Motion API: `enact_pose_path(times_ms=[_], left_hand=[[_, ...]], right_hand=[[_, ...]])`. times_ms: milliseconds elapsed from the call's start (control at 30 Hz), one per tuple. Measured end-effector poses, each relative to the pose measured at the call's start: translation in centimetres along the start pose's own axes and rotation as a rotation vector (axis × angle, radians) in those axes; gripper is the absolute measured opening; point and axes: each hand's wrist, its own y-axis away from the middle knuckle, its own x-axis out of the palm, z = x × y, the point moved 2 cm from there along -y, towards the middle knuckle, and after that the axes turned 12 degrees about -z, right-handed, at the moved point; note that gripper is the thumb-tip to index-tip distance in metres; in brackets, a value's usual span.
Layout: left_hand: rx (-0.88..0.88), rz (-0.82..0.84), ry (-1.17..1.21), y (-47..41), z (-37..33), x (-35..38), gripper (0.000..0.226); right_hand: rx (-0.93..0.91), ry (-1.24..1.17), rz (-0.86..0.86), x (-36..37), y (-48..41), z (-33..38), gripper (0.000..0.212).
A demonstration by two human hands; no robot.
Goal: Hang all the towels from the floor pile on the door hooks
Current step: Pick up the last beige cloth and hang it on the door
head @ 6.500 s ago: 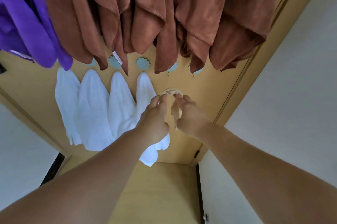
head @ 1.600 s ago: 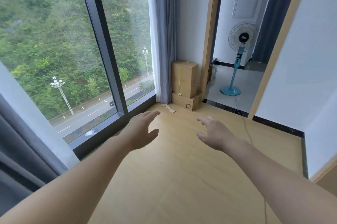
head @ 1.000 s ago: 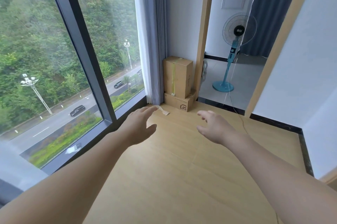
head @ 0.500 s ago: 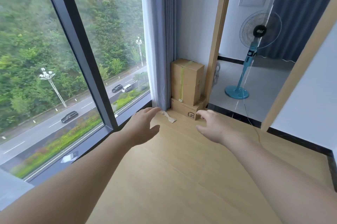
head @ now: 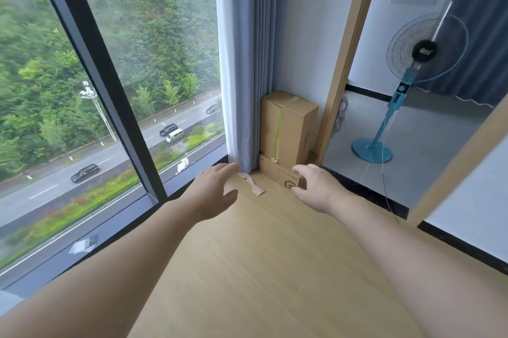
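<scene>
Head view, reach toward the floor corner. Both forearms extend forward over the wooden floor [head: 261,269]. The left hand [head: 211,192] and the right hand [head: 313,189] are empty, the fingers of each apart and loosely extended, those of the right slightly curved with the thumb set off. Between the two hands, on the floor at the foot of the curtain [head: 242,62], lies a small pale-beige strip of cloth [head: 251,186], twisted along its length. No towel pile and no other cloth shows on the floor, and the door hooks are out of view. The strip's long axis runs obliquely, from a far end beside the curtain hem toward the near right, ending just short of the flat cardboard box [head: 277,175] that carries the upright box [head: 286,126]. In the picture the left fingertips fall just beside the strip's far end, while the right hand lies across the flat box's front, a little apart from the strip's near end. The left hand therefore appears the nearer, though the height of either hand above the floor cannot be read. Judgement: the strip is probably the remaining piece to collect. The pickup turns on lowering the fingers across its short axis, near mid-length, clear of the curtain hem.
</scene>
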Motion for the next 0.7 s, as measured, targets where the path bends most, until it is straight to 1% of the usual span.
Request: enact_pose_path(times_ms=[133,333,533,700], left_hand=[[-0.012,0.016,-0.005,-4.8,2.4,1.8,0.06],[0.0,0.033,0.003,-13.9,7.8,4.4,0.06],[0.006,0.12,0.029,-22.5,14.2,6.9,0.061],[0.001,0.144,0.028,-28.4,17.8,8.2,0.06]], right_hand=[[0.009,-0.001,0.008,1.2,-5.2,-1.0,0.052],[0.039,-0.002,0.019,4.3,-15.0,-1.8,0.052],[0.1,0.001,0.077,8.2,-24.5,-1.0,0.054],[0.14,0.016,0.104,10.6,-30.2,-1.2,0.053]])
